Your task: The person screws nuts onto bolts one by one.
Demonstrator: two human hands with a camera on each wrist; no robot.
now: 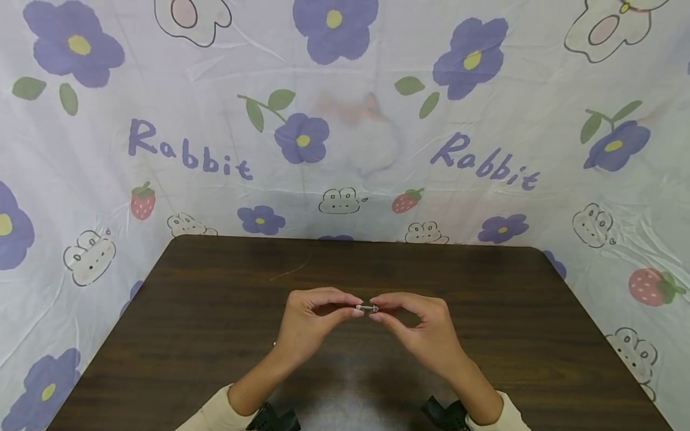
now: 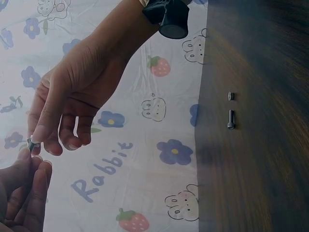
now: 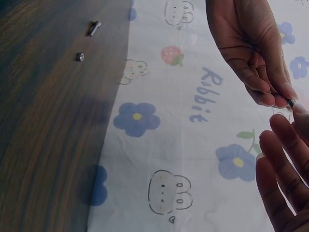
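Observation:
A small silver bolt (image 1: 368, 308) is held level between the two hands above the table. My left hand (image 1: 312, 323) pinches its left end between thumb and index finger. At the wider right end, the thumb and index fingertips of my right hand (image 1: 428, 326) close on it; whether that wider part is the head or a nut I cannot tell. In the left wrist view, the remaining fingers of the right hand (image 2: 72, 96) curl loosely. A second bolt (image 2: 231, 120) lies on the table, with a small nut (image 2: 231, 96) beside it.
The dark wooden table (image 1: 215, 359) has rounded far corners. A white cloth (image 1: 366, 78) printed with flowers, rabbits and strawberries hangs behind it and along both sides. Black wrist cameras (image 1: 444, 413) sit on both forearms, below light sleeves (image 1: 218, 413).

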